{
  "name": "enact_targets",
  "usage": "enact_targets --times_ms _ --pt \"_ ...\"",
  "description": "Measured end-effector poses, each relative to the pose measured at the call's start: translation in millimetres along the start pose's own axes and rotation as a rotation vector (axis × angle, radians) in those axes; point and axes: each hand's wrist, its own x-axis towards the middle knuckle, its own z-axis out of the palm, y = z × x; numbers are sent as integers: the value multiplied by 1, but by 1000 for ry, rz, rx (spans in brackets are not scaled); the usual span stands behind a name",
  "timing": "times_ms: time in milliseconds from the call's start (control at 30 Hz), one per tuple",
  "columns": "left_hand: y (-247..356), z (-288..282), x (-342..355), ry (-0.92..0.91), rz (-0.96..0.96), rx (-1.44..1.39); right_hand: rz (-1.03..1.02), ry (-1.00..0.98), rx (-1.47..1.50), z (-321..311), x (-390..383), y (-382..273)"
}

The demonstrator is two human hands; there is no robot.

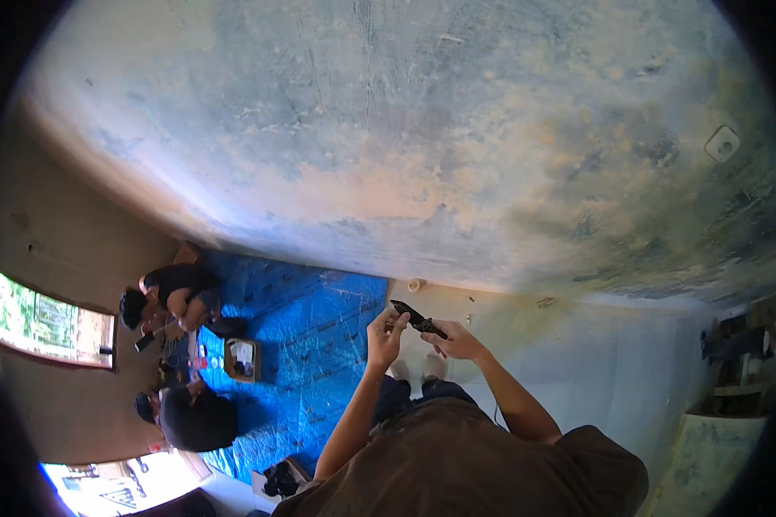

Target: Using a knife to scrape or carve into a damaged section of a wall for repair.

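Observation:
I hold a black hand tool [410,313] before me, its exact kind too small to tell. My left hand [384,336] grips the pointed front end between thumb and fingers, while my right hand [450,343] is closed round the handle end. My feet, in pale footwear [433,366], stand on the light floor [483,306] below, beside a blue tarp [302,310]. A small round pale object [416,284] lies near the foot of the mottled wall [371,172] facing me.
Two people [177,297] [194,418] crouch at the left on the tarp by a box [241,360] and small items, near a bright window [47,319]. Another box [280,478] sits at the bottom. A white fitting [722,144] is on the wall; dark objects [733,343] stand at the right.

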Motion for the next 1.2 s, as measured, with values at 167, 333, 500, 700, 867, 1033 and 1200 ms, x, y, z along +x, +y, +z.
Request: enact_targets --times_ms 167,333,500,700,867,1033,1200 --pt "-25 -7 87 -59 76 47 55 183 54 -6 68 22" --pt "-126 -4 191 -168 469 208 -191 344 104 -13 167 108" --pt "-200 6 256 -227 687 156 -396 366 188 -18 251 184" --pt "-255 18 310 -100 1168 244 -596 623 71 -20 318 247" --pt "-271 37 328 11 1318 351 -714 938 4 -20 344 266" --pt "-271 50 333 88 1381 340 -817 1115 -180 -16 328 254" --pt "-281 56 340 117 1394 286 -818 1214 -302 -30 329 247"
